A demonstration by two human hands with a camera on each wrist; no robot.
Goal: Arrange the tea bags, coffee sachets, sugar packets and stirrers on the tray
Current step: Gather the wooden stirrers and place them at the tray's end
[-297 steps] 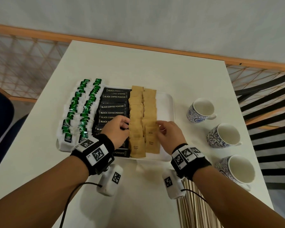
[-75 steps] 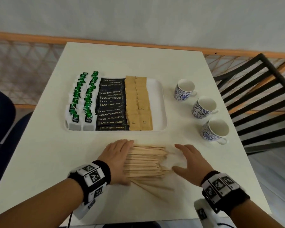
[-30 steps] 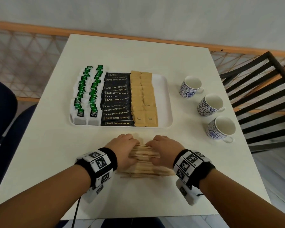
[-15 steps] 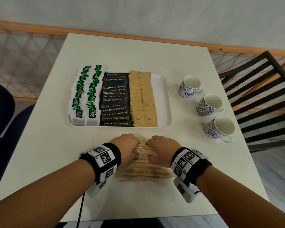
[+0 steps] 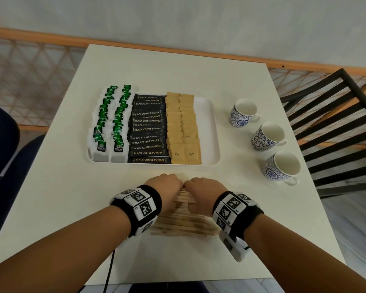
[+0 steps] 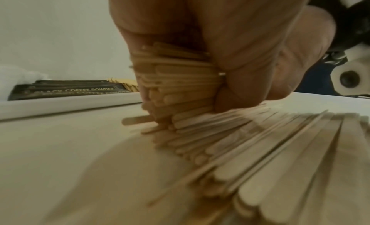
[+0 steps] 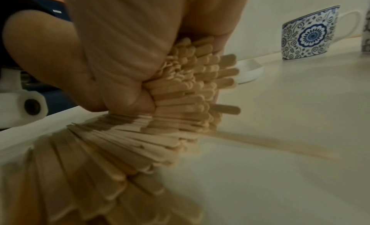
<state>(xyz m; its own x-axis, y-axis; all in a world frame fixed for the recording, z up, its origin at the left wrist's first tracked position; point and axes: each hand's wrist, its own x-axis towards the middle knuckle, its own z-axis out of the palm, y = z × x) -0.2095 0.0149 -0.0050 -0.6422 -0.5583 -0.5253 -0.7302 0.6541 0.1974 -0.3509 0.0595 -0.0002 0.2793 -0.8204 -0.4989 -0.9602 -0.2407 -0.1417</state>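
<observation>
Both hands are closed on the wooden stirrers from opposite ends. The left hand has its fingers curled tight round one end of a thick bundle, and the right hand has its fingers curled round the other end. The knuckles of the two hands nearly meet above the pile.

Only part of the pile is in the grasp. Under and behind the fingers, toward the wrists, more stirrers lie fanned flat on the counter, and one lies apart, past the right fingertips.

Ahead of the fingers sits the tray. On it the tea bags fill the end beyond the left hand, with the coffee sachets and the brown sugar packets in rows beside them. A bare strip of tray lies beyond the right hand, probably the place meant for the stirrers. Three cups stand well off to the right of the right fingers.

The bundle is probably about to be lifted. The risk is that the slim, smooth sticks slide out of the middle, since they are held only at the ends and their tips are uneven. A loose squeeze or a tilt could spill them across the counter or onto the sugar packets. The flat ones left behind would need a second gathering.
</observation>
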